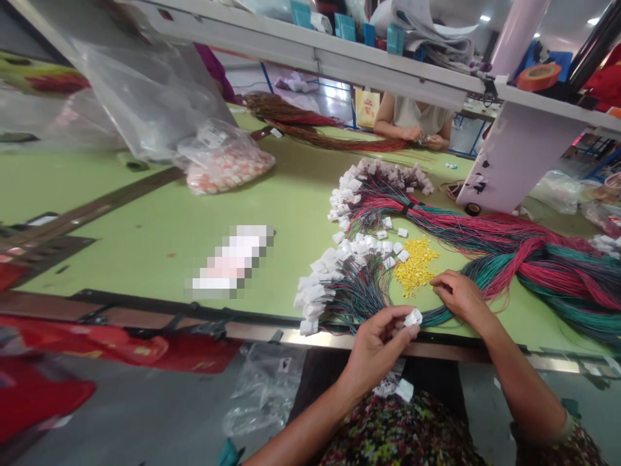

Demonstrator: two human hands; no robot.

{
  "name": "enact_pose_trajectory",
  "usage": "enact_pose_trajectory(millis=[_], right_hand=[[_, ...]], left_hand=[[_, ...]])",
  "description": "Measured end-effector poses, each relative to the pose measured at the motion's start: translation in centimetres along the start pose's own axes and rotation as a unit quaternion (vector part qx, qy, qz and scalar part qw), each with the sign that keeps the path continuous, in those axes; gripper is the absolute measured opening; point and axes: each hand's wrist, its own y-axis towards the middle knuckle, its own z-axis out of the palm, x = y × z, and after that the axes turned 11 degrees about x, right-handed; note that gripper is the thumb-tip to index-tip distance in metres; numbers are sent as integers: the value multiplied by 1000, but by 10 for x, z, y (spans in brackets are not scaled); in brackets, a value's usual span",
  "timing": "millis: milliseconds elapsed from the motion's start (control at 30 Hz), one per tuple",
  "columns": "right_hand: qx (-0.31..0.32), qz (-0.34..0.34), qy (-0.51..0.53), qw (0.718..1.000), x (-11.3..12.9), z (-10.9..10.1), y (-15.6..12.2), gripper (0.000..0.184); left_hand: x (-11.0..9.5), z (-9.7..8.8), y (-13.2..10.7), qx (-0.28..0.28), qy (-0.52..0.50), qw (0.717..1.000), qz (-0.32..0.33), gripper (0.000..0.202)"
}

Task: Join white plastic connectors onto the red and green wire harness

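The left hand (381, 340) pinches a white connector (413, 318) near the table edge (294, 337); the right hand (458, 292) is at yellow pieces (414, 266), its grip I cannot tell. Wire bundles (478, 233) crowd around these.

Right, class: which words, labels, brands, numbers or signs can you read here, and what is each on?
No text is readable.
Yellow bag: red markings, too small and blurred.
Clear bag of orange-and-white pieces: label too blurred.
Papers: any print too small.
White connector in the left hand: no lettering made out.
Pixelated patch: obscured.
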Motion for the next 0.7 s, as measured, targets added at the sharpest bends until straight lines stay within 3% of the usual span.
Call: enact_pose_trajectory(millis=[467, 600, 700], right_hand=[[-12, -34, 50, 998, 4, 0, -1, 12], [-34, -62, 119, 990, 24, -5, -12, 11], [-45, -125, 246, 960, 52, -12, -31, 10]], left_hand=[[2, -2, 0, -4, -5, 1000, -2, 23], [2, -3, 0, -19, -18, 1000, 15, 24], [2, -3, -2, -31, -17, 999, 41, 23]])
